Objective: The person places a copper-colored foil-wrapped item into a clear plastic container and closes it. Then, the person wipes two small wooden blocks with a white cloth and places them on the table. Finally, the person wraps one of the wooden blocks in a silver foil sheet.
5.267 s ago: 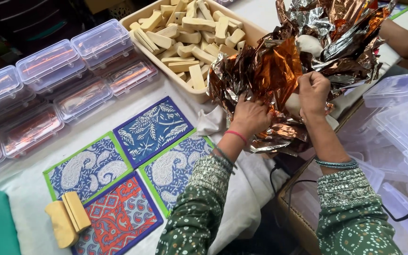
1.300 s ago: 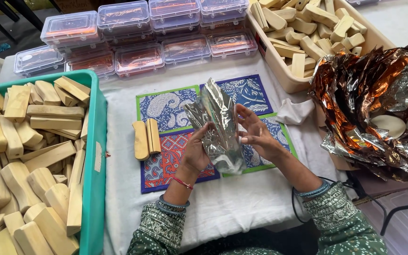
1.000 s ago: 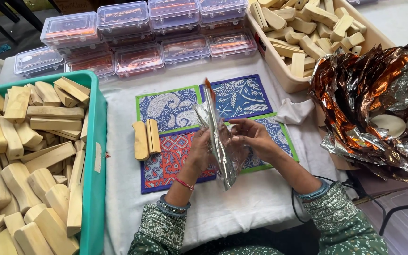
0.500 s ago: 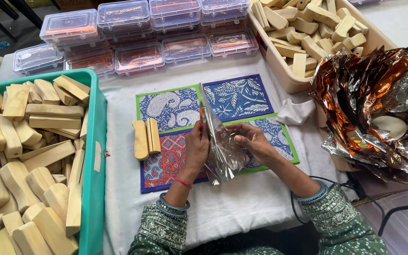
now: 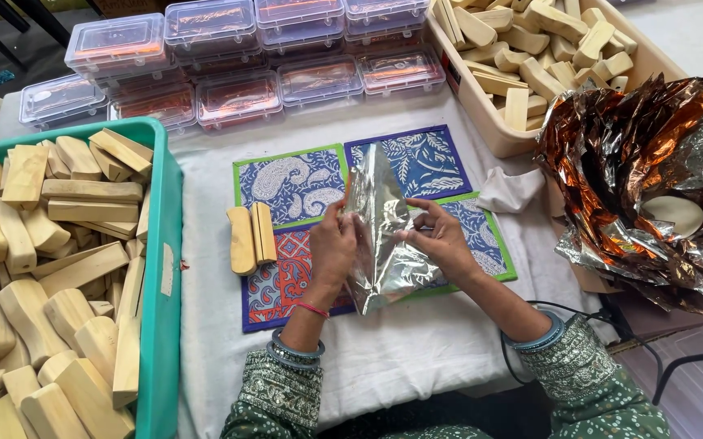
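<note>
Both my hands hold a silver foil sheet upright over patterned fabric mats. My left hand pinches its left edge, and my right hand grips the right side with the fingers spread on the foil. Two pale wooden blocks lie side by side on the mats, just left of my left hand. The foil hides part of the mats beneath it.
A teal crate full of wooden blocks stands at the left. A beige tray of similar blocks sits at the back right. Crumpled copper and silver foil is piled at the right. Clear plastic boxes line the back. A white cloth covers the table.
The foil sheet was pulled from the pile at the right and brought over the mats. Over the last second my hands lowered it and folded it flatter between them.
</note>
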